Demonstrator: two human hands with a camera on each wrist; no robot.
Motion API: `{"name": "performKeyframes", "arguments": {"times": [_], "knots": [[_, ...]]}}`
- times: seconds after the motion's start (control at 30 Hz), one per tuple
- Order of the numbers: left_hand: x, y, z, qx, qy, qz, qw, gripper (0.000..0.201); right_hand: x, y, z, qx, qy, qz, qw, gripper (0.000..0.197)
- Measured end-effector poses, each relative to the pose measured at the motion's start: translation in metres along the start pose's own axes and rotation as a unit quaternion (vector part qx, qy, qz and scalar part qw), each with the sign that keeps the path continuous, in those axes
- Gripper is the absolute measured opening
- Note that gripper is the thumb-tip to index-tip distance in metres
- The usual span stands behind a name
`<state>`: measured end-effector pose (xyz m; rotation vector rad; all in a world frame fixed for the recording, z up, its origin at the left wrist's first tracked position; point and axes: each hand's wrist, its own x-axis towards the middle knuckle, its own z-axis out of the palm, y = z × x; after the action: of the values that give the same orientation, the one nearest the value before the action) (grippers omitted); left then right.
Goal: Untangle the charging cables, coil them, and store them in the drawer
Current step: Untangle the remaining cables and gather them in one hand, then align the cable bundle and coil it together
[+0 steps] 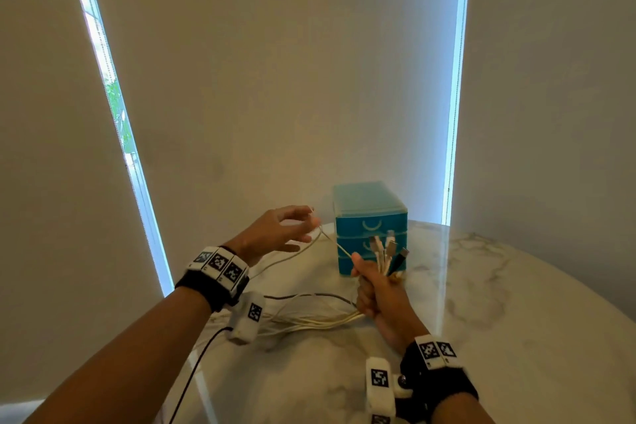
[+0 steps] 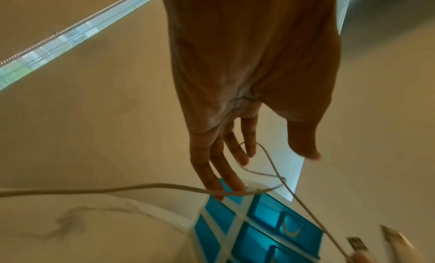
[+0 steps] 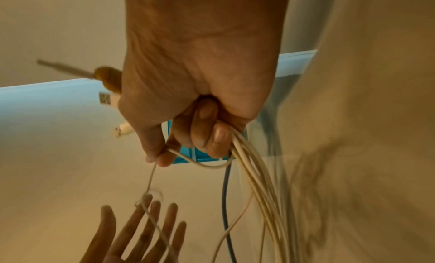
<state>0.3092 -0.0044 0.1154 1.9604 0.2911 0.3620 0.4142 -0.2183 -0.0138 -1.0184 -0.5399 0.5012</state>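
the marble table (image 1: 481,303) carries a teal drawer unit (image 1: 370,217) at about 12 o'clock from the hands, all its drawers closed as far as the head view shows. just in front of it, the right hand (image 1: 375,289) is fisted round a bundle of charging cables (image 1: 309,320); their plug ends (image 1: 387,248) stand up out of the fist toward 12 o'clock and the loose lengths trail out below it toward 9 o'clock, along the table under the left forearm. the left hand (image 1: 275,231) hovers at roughly 10 o'clock from the right, fingers spread and relaxed, gripping nothing. one thin white cable (image 1: 330,241) runs taut from the right thumb up toward 10 o'clock and hooks over the left fingertips (image 2: 235,185), then falls back toward the table. that strand's long axis lies hand to hand, so my guess is the next move is the left hand drawing it away toward 9 o'clock, clear of the bundle. the right hand is nearer the drawers.
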Motion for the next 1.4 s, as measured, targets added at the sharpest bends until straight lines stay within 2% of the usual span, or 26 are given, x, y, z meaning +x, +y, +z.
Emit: {"name": "performKeyframes", "arguments": {"times": [0.07,0.1,0.13,0.2,0.23,0.33,0.43,0.53,0.67,0.73,0.87,0.97,1.07,1.17,1.23,1.27,1.33,1.37,1.4], "knots": [[-0.003,0.001,0.007,-0.002,-0.030,0.001,1.000,0.078,0.001,0.003,0.001,-0.014,0.006,0.004,1.000,0.028],[-0.003,0.002,0.009,0.041,-0.054,0.009,0.998,0.075,0.001,0.004,0.001,-0.021,0.013,0.003,1.000,0.028],[-0.003,0.005,0.009,0.117,-0.077,0.018,0.990,0.062,0.001,0.006,0.000,-0.030,0.024,0.002,0.999,0.029],[-0.004,0.015,0.005,0.263,-0.116,0.029,0.957,0.038,0.003,0.008,-0.002,-0.051,0.058,-0.001,0.997,0.035],[-0.003,0.020,0.001,0.299,-0.121,0.026,0.946,0.036,0.004,0.008,-0.002,-0.059,0.078,-0.001,0.995,0.038],[-0.008,0.033,-0.004,0.330,-0.121,0.018,0.936,0.047,0.007,0.012,-0.003,-0.059,0.108,-0.004,0.992,0.043],[-0.013,0.022,0.015,0.380,-0.127,0.016,0.916,0.055,0.006,0.012,0.001,-0.057,0.112,-0.010,0.992,0.037],[-0.011,0.003,0.041,0.401,-0.094,0.054,0.910,0.052,0.003,0.011,0.005,-0.064,0.097,-0.018,0.993,0.029],[-0.001,0.008,0.049,0.423,-0.059,0.132,0.895,0.020,0.002,0.012,0.005,-0.078,0.101,-0.023,0.992,0.039],[0.005,0.022,0.036,0.392,-0.039,0.141,0.908,0.005,0.004,0.012,0.003,-0.110,0.114,-0.013,0.987,0.035],[0.009,0.058,-0.013,0.305,0.092,0.159,0.934,0.028,0.006,0.015,0.002,-0.149,0.120,-0.001,0.981,0.025],[0.013,0.062,-0.066,0.247,0.203,0.146,0.936,0.025,0.006,0.012,0.004,-0.135,0.148,-0.007,0.980,0.023],[0.013,0.043,-0.104,0.321,0.248,0.176,0.897,0.027,0.005,0.007,0.009,-0.093,0.165,-0.017,0.982,0.023],[0.007,0.018,-0.118,0.398,0.247,0.195,0.862,0.028,0.004,0.008,0.008,0.033,0.161,-0.017,0.986,0.036],[0.002,-0.003,-0.134,0.419,0.253,0.154,0.858,0.017,0.004,0.004,0.003,0.126,0.136,-0.014,0.983,0.037],[0.000,-0.017,-0.143,0.441,0.237,0.090,0.861,0.013,0.002,0.001,0.001,0.158,0.120,-0.009,0.980,0.038],[-0.009,-0.055,-0.159,0.486,0.147,-0.090,0.857,0.040,-0.001,-0.003,-0.002,0.184,0.095,0.000,0.978,0.053],[-0.016,-0.078,-0.167,0.509,0.089,-0.174,0.838,0.050,-0.003,-0.006,0.000,0.190,0.085,0.001,0.978,0.059],[-0.025,-0.100,-0.173,0.534,0.038,-0.252,0.807,0.057,-0.005,-0.008,0.002,0.194,0.073,-0.003,0.978,0.063]]}}
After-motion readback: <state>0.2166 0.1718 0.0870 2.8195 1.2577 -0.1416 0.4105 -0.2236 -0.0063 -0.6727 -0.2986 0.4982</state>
